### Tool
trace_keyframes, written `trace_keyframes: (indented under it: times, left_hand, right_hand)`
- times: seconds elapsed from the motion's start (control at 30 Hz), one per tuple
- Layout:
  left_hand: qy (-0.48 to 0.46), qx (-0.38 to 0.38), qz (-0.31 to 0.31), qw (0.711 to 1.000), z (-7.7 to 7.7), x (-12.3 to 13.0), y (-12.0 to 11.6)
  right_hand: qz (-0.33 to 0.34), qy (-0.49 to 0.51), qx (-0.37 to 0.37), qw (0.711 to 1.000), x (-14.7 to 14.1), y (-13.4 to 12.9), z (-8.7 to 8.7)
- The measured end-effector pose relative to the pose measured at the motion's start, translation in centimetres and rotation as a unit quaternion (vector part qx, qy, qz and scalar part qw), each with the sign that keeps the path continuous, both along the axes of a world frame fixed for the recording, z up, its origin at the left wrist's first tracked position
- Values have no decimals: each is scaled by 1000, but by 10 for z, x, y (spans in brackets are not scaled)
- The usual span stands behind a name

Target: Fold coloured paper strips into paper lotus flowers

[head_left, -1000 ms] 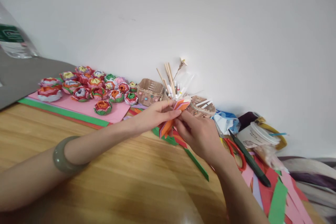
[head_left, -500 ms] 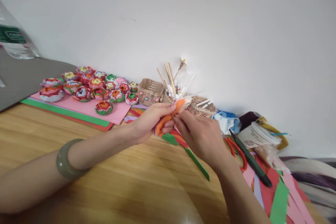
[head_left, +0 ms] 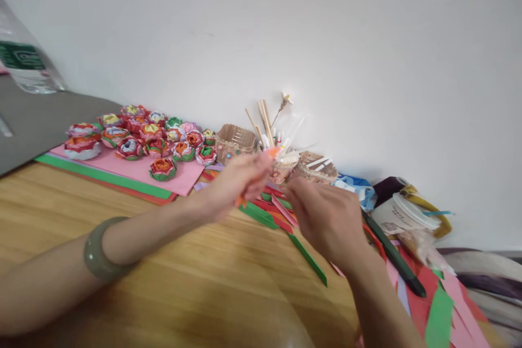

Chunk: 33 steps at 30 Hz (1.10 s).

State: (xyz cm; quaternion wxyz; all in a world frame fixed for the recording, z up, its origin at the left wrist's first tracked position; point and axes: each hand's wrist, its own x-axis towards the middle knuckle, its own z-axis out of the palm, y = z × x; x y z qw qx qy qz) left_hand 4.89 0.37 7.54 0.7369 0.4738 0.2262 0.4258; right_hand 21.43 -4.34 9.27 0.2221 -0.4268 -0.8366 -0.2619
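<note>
My left hand (head_left: 234, 182), blurred by motion, is closed around a folded orange paper (head_left: 273, 153); only its orange tip and a bit of its lower end show. My right hand (head_left: 330, 217) sits just to the right, apart from it, thumb and fingers pinched together. What that pinch holds, if anything, is hidden. Beneath both hands lie cut paper strips in green, red and pink, with one long green strip (head_left: 309, 261) pointing toward me on the wooden table (head_left: 196, 293).
Several folded paper flowers (head_left: 162, 169) stand on pink paper (head_left: 183, 179) at the left. Small brown baskets (head_left: 234, 144), one with sticks and markers, line the wall. At the right are a white paper cup (head_left: 403, 215), a dark green pen-like tool (head_left: 393, 255) and more paper strips (head_left: 440, 315).
My right hand has come away from the orange paper and shifted slightly right and down. My left hand has turned, so less of the paper shows.
</note>
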Motion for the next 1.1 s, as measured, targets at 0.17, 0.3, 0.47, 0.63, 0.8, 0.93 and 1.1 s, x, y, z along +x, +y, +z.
trace_keyframes:
  times: [0.17, 0.3, 0.47, 0.63, 0.8, 0.93, 1.1]
  left_hand:
    - [-35, 2, 16, 999, 7, -7, 8]
    - [-44, 7, 22, 999, 7, -7, 11]
    - [-23, -8, -18, 1000, 4, -6, 13]
    - [3, 13, -19, 1000, 0, -3, 14]
    - [51, 60, 21, 997, -5, -3, 18]
    - [107, 54, 15, 993, -20, 4, 20]
    - [132, 45, -41, 989, -36, 17, 18]
  right_hand:
    - [-37, 91, -66, 993, 6, -3, 11]
    - [-96, 163, -156, 970, 26, 4, 17]
    - [-295, 111, -249, 916, 82, 23, 15]
    - [-221, 195, -313, 903, 115, 29, 15]
    - [-155, 349, -292, 877, 119, 26, 13]
    - [-160, 335, -301, 878, 127, 32, 0]
    - [-325, 303, -198, 874, 152, 21, -15]
